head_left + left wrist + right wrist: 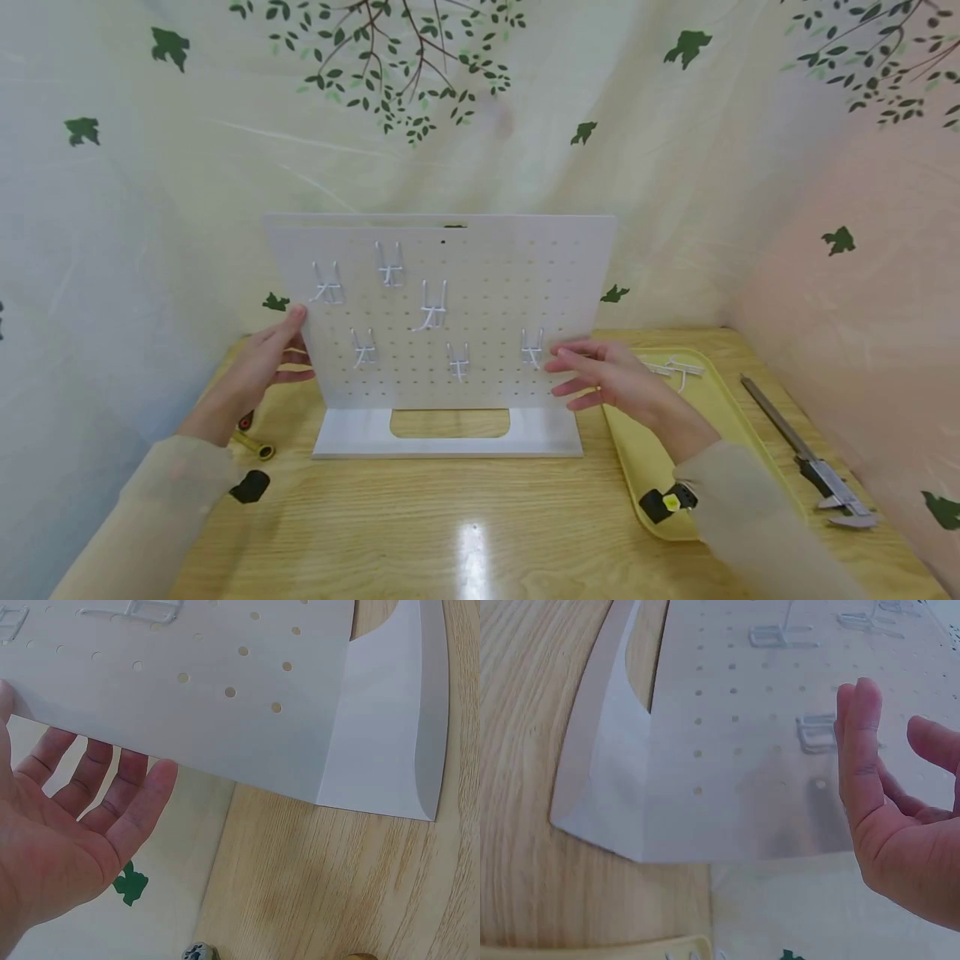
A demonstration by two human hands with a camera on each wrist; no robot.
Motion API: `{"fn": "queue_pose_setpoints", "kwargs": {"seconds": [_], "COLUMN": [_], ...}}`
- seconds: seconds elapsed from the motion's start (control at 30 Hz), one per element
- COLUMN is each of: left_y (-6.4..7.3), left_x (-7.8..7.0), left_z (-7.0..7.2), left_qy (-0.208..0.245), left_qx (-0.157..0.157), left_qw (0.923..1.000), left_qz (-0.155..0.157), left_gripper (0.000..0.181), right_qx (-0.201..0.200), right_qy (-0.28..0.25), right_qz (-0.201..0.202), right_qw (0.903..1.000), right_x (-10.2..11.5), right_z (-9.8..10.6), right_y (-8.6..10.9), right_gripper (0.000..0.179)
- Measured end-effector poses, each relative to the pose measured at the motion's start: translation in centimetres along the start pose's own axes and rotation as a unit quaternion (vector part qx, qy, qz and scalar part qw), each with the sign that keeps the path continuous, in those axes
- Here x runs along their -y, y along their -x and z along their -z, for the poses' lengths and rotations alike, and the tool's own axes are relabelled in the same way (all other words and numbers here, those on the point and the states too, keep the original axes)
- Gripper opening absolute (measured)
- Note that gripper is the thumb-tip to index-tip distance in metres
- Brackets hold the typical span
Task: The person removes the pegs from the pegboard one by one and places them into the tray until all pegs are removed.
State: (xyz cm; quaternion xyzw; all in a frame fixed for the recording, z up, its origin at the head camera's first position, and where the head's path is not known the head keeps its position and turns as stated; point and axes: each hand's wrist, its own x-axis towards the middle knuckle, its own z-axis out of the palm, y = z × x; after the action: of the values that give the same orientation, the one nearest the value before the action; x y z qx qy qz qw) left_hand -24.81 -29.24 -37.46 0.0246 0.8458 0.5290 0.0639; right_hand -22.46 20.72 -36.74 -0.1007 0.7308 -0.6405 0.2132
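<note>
Two hands flank the white pegboard, which stands upright on the counter with six wire hooks on its face. At its left edge, the left hand has its fingers clamped on the board, thumb in front and the others reaching behind. A hard tug there could skid or tip the board, as only this hand plainly grips it. The brass-coloured tool beside that wrist might be knocked by the forearm. If the hooks are merely slotted in, a jolt might unseat them. On the right, the right hand has fingers apart and loosely bent near the lower right hook; a careless brush could twist it askew. Farther right, the sleeve over the yellow tray may snag the rim and scatter the loose hooks.

The left wrist view bares the four fingers along the board's edge, partly hidden from the head. The right wrist view shows a gap between thumb and fingers, though I cannot tell whether they touch the hook. Only the head view shows the caliper, far right.
</note>
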Motion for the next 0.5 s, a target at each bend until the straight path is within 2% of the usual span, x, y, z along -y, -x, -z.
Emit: {"fn": "queue_pose_setpoints", "kwargs": {"seconds": [0.23,0.5], "left_y": [0.0,-0.1], "left_x": [0.0,0.1], "left_z": [0.0,0.0], "left_qy": [-0.002,0.0], "left_qx": [-0.006,0.0], "left_qw": [1.0,1.0], "left_qz": [0.001,-0.002], "left_gripper": [0.089,0.088], "right_qx": [0.02,0.035], "right_qy": [-0.063,-0.129], "right_qz": [-0.034,-0.06], "right_qw": [0.9973,0.9892], "right_x": [-0.6,-0.9], "right_z": [-1.3,-2.5], "right_y": [-1.5,-2.4], "right_gripper": [0.052,0.049]}}
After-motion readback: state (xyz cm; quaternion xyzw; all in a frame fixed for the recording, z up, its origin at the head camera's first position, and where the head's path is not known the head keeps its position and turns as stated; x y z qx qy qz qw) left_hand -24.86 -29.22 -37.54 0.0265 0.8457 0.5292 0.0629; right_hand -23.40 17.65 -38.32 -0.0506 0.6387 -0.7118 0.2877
